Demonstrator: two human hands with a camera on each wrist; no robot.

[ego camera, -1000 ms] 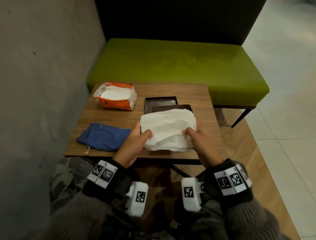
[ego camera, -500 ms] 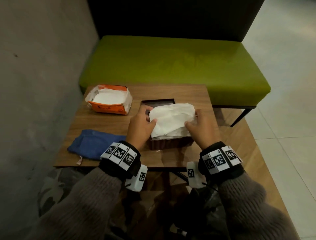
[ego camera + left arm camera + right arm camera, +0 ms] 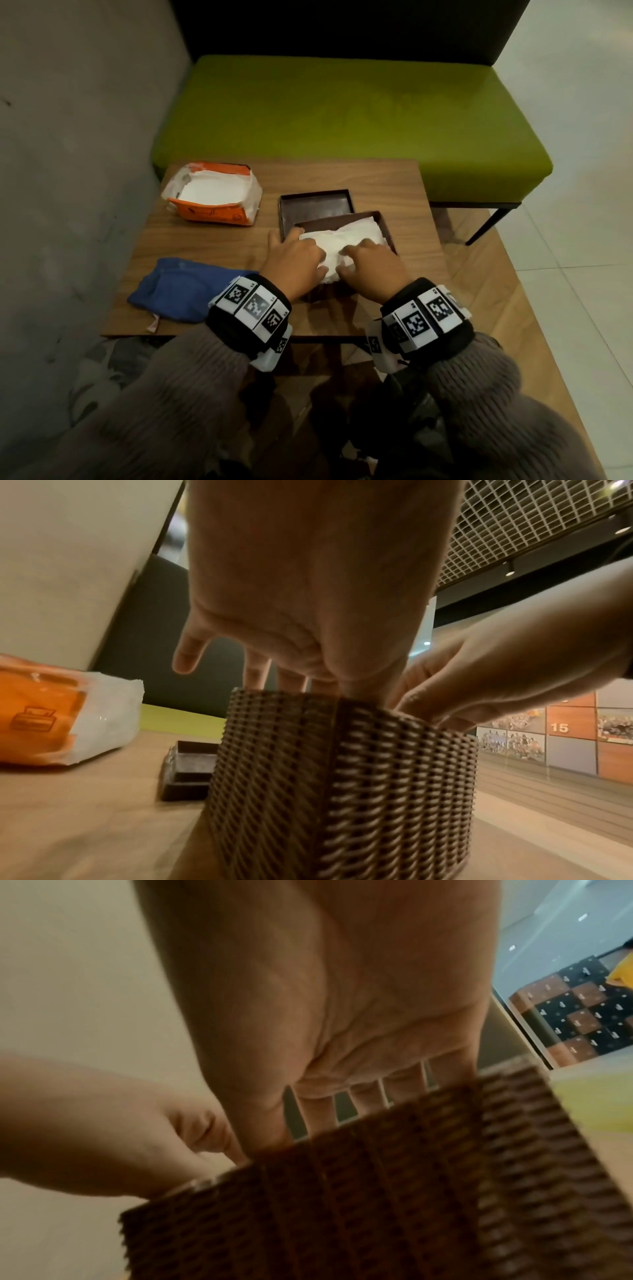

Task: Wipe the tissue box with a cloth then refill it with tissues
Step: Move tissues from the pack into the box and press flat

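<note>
A: Where is the dark brown woven tissue box [image 3: 385, 226] located?

B: It stands on the small wooden table [image 3: 219, 253], near the front edge and right of centre. Its top is open. A stack of white tissues [image 3: 356, 236] sits inside it. The box's flat dark brown lid [image 3: 315, 205] lies just behind it on the table, inner side up; the box overlaps the lid's near edge in the head view.

A: State of the left hand [image 3: 294, 263]?

B: Palm down over the box's left half. The fingers [image 3: 257, 669] are extended and spread, reaching down into the box onto the tissues. Nothing is gripped.

A: State of the right hand [image 3: 373, 267]?

B: Palm down over the right half, fingers [image 3: 315, 1112] straight and slightly apart, tips below the rim, pressing the stack. No grip there either.

A: Other items?

B: A crumpled blue cloth [image 3: 181, 291] lies at the table's front left, well apart from the box. An opened orange and white tissue pack [image 3: 214, 195] sits at the rear left. A green upholstered bench [image 3: 342, 116] stands behind the table.
</note>
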